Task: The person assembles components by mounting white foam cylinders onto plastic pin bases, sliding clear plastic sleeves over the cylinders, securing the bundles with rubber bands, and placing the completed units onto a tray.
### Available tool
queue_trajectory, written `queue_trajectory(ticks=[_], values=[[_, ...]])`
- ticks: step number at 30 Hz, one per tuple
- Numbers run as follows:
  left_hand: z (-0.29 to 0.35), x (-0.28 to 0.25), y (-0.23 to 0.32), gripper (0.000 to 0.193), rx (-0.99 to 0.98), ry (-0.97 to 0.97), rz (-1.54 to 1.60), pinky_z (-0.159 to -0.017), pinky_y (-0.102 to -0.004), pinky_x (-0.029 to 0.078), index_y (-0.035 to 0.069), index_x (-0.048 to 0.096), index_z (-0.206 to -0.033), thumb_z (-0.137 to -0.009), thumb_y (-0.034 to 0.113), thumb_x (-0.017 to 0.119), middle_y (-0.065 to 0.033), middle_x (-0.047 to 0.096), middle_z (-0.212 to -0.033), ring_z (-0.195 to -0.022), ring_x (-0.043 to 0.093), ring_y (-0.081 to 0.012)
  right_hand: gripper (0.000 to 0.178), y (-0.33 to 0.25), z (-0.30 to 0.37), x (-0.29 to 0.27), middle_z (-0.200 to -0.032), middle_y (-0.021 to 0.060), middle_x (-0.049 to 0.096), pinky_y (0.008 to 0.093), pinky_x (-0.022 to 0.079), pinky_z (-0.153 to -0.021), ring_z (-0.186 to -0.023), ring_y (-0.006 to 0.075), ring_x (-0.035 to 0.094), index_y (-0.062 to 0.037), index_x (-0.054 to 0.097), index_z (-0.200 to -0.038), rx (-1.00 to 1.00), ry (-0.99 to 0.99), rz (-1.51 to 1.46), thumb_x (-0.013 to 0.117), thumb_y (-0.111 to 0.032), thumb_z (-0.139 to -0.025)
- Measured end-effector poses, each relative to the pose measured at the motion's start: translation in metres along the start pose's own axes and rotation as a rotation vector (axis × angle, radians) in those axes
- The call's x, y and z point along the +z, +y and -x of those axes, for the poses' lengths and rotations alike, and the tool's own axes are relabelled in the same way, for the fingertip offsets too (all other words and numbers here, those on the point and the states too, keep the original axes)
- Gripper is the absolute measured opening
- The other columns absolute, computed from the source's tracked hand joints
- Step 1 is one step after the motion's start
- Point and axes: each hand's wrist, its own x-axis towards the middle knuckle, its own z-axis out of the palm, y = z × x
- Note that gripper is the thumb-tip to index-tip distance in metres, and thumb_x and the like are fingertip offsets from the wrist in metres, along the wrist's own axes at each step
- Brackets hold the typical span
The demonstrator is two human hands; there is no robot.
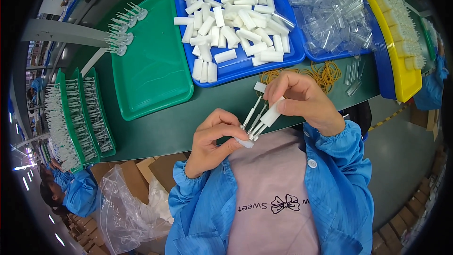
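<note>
My left hand (210,141) pinches the base of a small part with several thin rods (251,115), which point up and to the right. My right hand (309,101) grips a white foam-like sleeve (272,113) between thumb and fingers, at the upper ends of some rods. Another short white piece (260,87) shows beside the right fingertips; whether it is held or sits on a rod, I cannot tell. Beyond my hands, a blue tray (296,56) holds a heap of similar white sleeves. My left fingers partly hide the base.
A green tray (155,61) carries several rodded parts along its left side. Filled green trays (78,113) stand at far left. Clear plastic pieces (330,14), yellow rubber bands (325,75) and a filled yellow tray (408,89) lie rightward. Co-workers sit at left.
</note>
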Motion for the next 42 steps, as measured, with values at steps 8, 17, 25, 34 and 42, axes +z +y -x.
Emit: queue_trajectory(ticks=[8,17,25,34,42], values=[[-0.001,0.016,-0.009,0.045,0.023,0.161,0.147,-0.076,-0.0283,0.050,0.003,0.057,-0.119,-0.078,0.006,0.076,-0.0083,0.057,-0.095,-0.084,0.058,-0.0147,0.009,0.004,0.006,0.010,-0.088,0.0041,0.061,0.0285,0.040,-0.083,-0.086,0.0130,0.054,-0.0060,0.060,-0.083,-0.058,-0.041,0.220,0.069,-0.007,-0.081],[0.000,0.018,-0.014,0.054,0.083,0.125,0.077,-0.081,-0.0292,0.051,0.001,0.051,-0.125,-0.077,0.001,0.076,-0.0081,0.056,-0.096,-0.087,0.059,-0.0147,0.013,0.011,0.006,0.008,-0.092,0.0032,0.062,0.0269,0.040,-0.080,-0.085,0.0130,0.055,-0.0049,0.063,-0.090,-0.105,-0.113,0.241,0.070,-0.010,-0.081],[0.002,0.007,-0.015,0.039,-0.067,0.378,0.173,-0.084,-0.0279,0.050,-0.002,0.058,-0.116,-0.079,-0.004,0.071,-0.0086,0.056,-0.100,-0.092,0.060,-0.0150,0.031,0.019,-0.003,-0.003,-0.101,0.0023,0.056,0.0367,0.035,-0.078,-0.089,0.0233,0.049,-0.0113,0.062,-0.099,-0.412,0.276,1.254,0.075,-0.021,-0.072],[0.011,0.005,-0.017,0.020,-0.086,0.323,0.092,-0.083,-0.0288,0.048,-0.003,0.067,-0.101,-0.082,-0.003,0.069,-0.0130,0.060,-0.106,-0.095,0.058,-0.0183,0.023,0.023,-0.003,-0.008,-0.102,0.0033,0.060,0.0381,0.037,-0.082,-0.094,0.0225,0.054,-0.0120,0.061,-0.094,-0.587,0.345,1.340,0.072,-0.013,-0.074],[0.011,0.006,-0.013,0.018,-0.007,0.217,0.151,-0.080,-0.0290,0.048,-0.002,0.069,-0.102,-0.085,0.003,0.068,-0.0134,0.060,-0.104,-0.093,0.058,-0.0186,0.017,0.022,-0.002,-0.007,-0.101,0.0076,0.063,0.0311,0.048,-0.067,-0.080,0.0242,0.061,-0.0071,0.064,-0.091,-0.610,0.316,0.952,0.069,0.000,-0.075]])
